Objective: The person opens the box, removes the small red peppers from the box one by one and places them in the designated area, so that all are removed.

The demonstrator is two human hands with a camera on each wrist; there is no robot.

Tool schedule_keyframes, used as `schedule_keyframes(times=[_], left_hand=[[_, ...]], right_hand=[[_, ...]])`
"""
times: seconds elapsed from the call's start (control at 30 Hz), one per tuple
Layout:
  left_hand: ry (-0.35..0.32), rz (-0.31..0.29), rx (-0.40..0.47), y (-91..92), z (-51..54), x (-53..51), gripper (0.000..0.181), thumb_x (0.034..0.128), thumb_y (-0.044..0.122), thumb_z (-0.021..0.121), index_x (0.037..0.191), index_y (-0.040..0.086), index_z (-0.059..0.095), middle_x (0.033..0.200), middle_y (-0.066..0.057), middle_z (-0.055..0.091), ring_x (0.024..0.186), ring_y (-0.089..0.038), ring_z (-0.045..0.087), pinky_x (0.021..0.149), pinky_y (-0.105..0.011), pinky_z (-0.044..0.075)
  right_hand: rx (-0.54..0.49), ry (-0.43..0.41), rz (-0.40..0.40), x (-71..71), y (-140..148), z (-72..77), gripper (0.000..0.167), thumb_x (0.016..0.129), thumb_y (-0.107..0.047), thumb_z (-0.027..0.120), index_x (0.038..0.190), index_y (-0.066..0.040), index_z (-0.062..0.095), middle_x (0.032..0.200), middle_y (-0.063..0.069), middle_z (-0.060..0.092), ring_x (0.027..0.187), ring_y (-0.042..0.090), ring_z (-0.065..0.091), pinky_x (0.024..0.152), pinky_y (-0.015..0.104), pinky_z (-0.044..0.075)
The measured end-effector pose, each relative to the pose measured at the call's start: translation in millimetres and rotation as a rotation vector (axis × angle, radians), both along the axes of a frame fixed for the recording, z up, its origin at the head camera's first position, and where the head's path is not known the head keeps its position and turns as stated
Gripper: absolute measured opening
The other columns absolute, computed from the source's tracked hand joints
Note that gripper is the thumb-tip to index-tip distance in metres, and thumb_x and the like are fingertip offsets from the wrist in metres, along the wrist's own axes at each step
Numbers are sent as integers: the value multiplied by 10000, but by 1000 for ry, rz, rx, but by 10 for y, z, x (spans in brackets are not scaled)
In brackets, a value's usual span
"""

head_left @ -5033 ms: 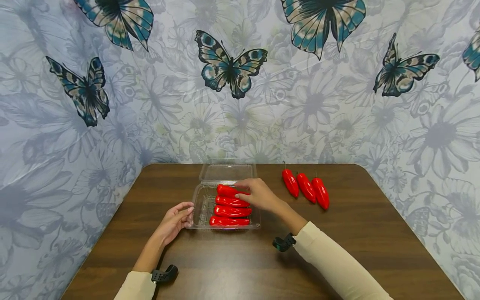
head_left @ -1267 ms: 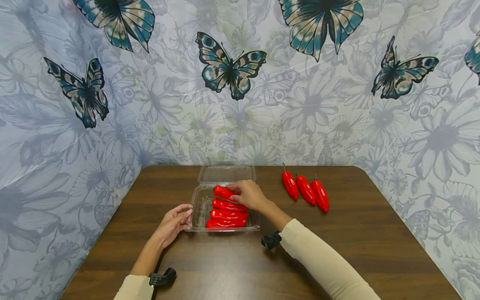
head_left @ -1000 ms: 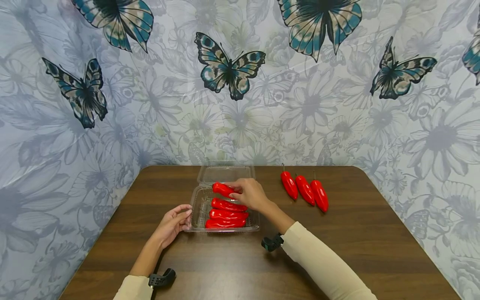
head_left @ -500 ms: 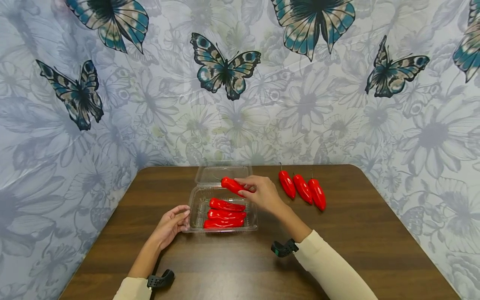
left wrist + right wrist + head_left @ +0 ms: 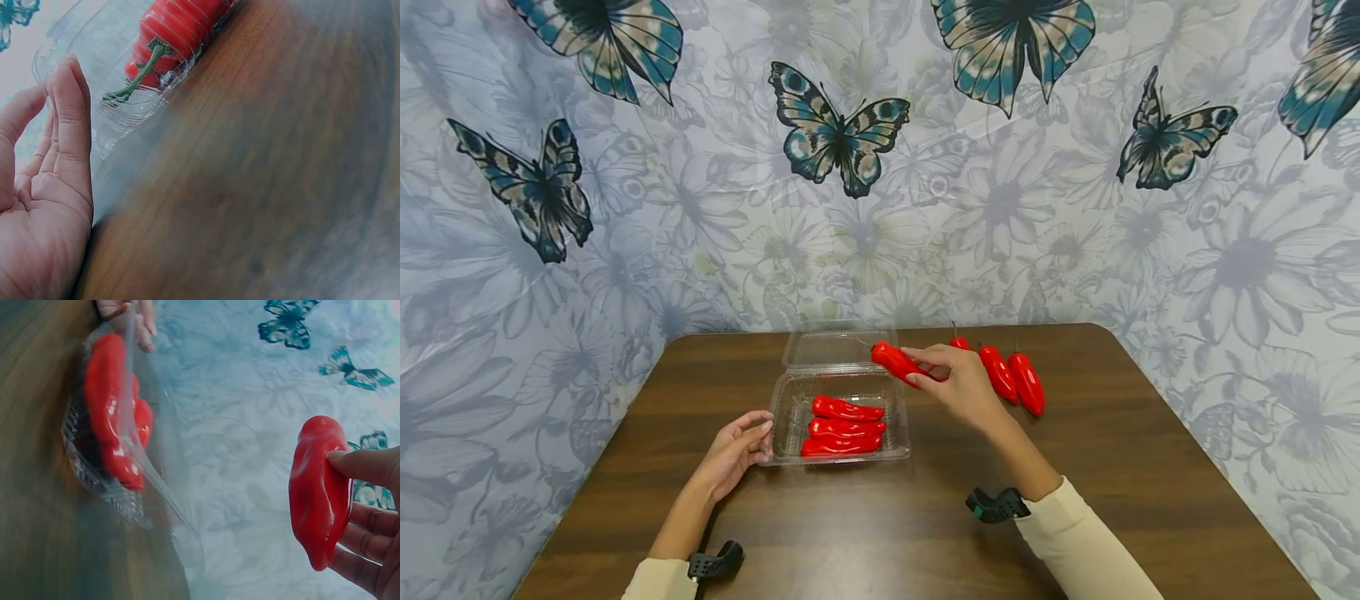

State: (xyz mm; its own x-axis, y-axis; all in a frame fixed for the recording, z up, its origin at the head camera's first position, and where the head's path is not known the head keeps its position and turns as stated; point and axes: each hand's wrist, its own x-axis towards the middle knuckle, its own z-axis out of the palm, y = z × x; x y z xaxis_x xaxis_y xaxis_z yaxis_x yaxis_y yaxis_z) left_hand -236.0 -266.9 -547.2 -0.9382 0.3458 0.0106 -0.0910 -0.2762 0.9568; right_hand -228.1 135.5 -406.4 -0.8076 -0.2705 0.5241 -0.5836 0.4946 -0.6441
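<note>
My right hand point(image 5: 962, 385) pinches a red chili pepper point(image 5: 319, 494) between thumb and fingers. It holds the pepper in the air above the right back corner of a clear plastic clamshell container point(image 5: 790, 425), whose lid point(image 5: 838, 348) lies open toward the wall. Inside the container, three red peppers point(image 5: 844, 428) lie side by side; a green stem point(image 5: 140, 75) shows through the wall in the left wrist view. At the container's left edge, my left hand point(image 5: 733, 454) holds the rim between thumb and fingers.
Three more red peppers point(image 5: 1026, 383) lie on the brown wooden table point(image 5: 880, 533) at the back right, one partly hidden behind my right hand. Directly behind the table hangs a butterfly-patterned backdrop point(image 5: 1000, 208).
The right hand has lifted the rearmost pepper out of the container and carried it up and to the right. My left hand has stayed at the container's left edge.
</note>
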Motion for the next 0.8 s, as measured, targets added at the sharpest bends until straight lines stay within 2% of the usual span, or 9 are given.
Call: schedule_keyframes(times=[0.2, 0.33, 0.47, 0.7, 0.8], left_hand=[[8, -12, 0, -11, 9, -17, 151, 1072, 57, 489, 1210, 42, 548, 813, 10, 641, 686, -102, 652, 641, -235, 584], [13, -27, 0, -11, 0, -23, 149, 1077, 60, 480, 1209, 56, 548, 810, 10, 644, 683, -107, 657, 640, -233, 583], [17, -29, 4, -13, -7, -25, 147, 1077, 63, 479, 1203, 70, 554, 812, 12, 643, 684, -107, 656, 638, -229, 580], [7, -26, 23, 1, -10, -20, 147, 1073, 51, 483, 1203, 56, 552, 814, 11, 643, 685, -99, 651, 644, -231, 585], [6, -24, 24, -4, -15, -12, 147, 1074, 51, 481, 1203, 57, 553, 814, 9, 643, 682, -101, 651, 640, -229, 584]], right_hand=[[-42, -4, -40, 44, 201, 45, 412, 847, -122, 837, 1246, -161, 742, 1060, 30, 747, 866, 180, 672, 699, 357, 614], [-50, 6, -83, 80, 335, 44, 409, 851, -121, 834, 1246, -172, 743, 1080, 57, 743, 890, 171, 692, 721, 329, 616], [-54, 11, -120, 118, 444, 44, 398, 859, -110, 827, 1242, -182, 745, 1098, 26, 740, 935, 183, 706, 726, 319, 614], [-43, 38, -174, 129, 647, 55, 400, 847, -88, 833, 1234, -134, 745, 1102, 67, 746, 973, 250, 708, 759, 418, 616], [-44, 44, -205, 118, 728, 43, 408, 845, -102, 839, 1239, -143, 744, 1102, 71, 749, 984, 240, 702, 750, 316, 603]])
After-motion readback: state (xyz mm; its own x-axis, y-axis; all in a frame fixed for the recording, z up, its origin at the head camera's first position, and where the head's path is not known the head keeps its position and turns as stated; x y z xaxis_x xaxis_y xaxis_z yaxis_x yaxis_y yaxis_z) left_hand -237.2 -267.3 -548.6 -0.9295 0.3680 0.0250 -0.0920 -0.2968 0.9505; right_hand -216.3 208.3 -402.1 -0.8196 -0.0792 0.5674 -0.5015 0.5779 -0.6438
